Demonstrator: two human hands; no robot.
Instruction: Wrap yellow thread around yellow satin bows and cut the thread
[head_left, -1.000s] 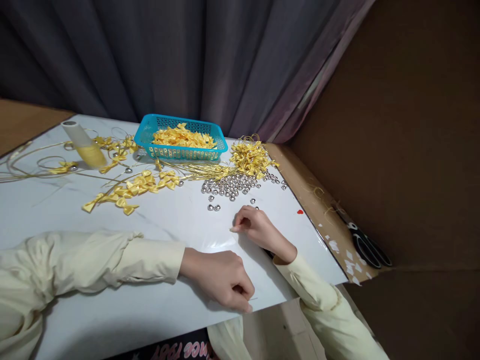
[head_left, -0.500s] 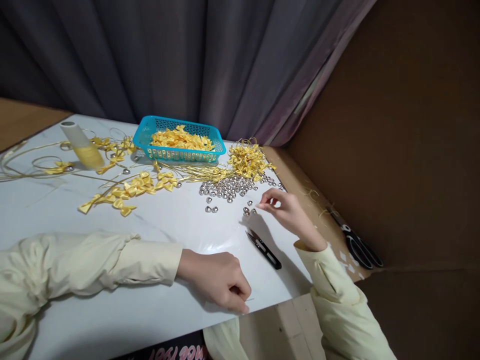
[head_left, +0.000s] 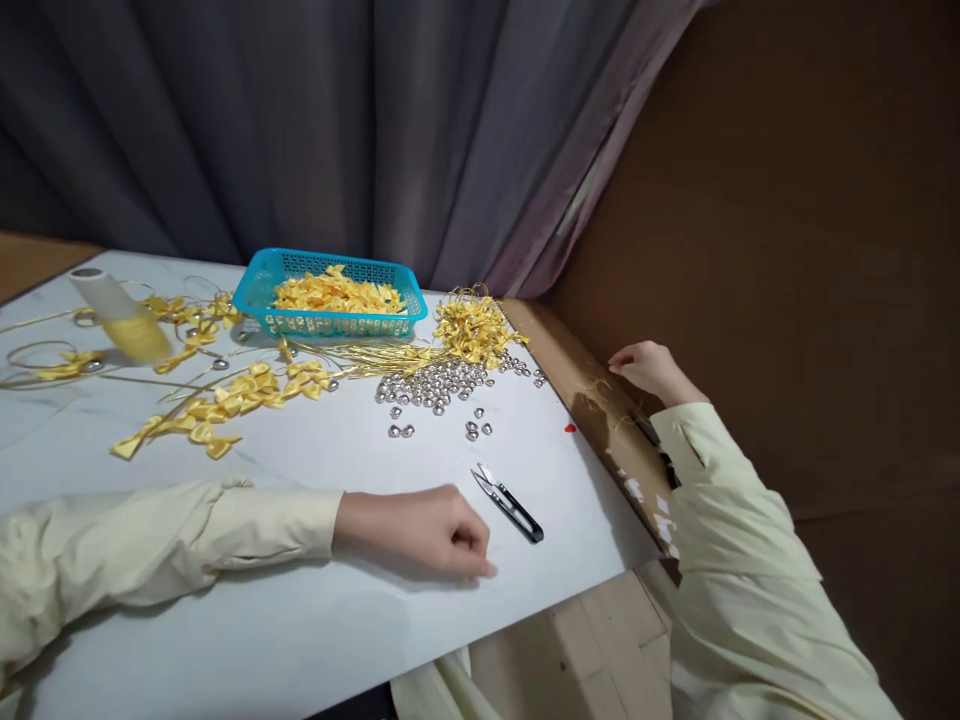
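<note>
My left hand (head_left: 424,533) rests on the white tabletop, its fingers curled and closed; anything inside them is hidden. To its right lies a pair of black-handled thread snips (head_left: 508,505) with the blades apart. My right hand (head_left: 652,370) is over the brown board beyond the table's right edge, fingers pressed together, near some loose gold thread clippings (head_left: 596,390). I cannot make out whether it holds anything. A small red piece (head_left: 570,428) lies near that edge. Several loose silver beads (head_left: 472,430) sit behind the snips, in front of a larger bead pile (head_left: 431,385).
A blue basket (head_left: 341,325) of yellow ribbon bows stands at the back. Beside it are a bunch of bows on gold cords (head_left: 476,330) and a row of loose bows (head_left: 255,390). A bottle with yellow contents (head_left: 124,315) stands left. White scraps (head_left: 661,515) lie on the board.
My right hand has moved from the loose beads to the right, past the table edge. A red piece now shows on the table. The left hand remains closed, and the view has shifted.
</note>
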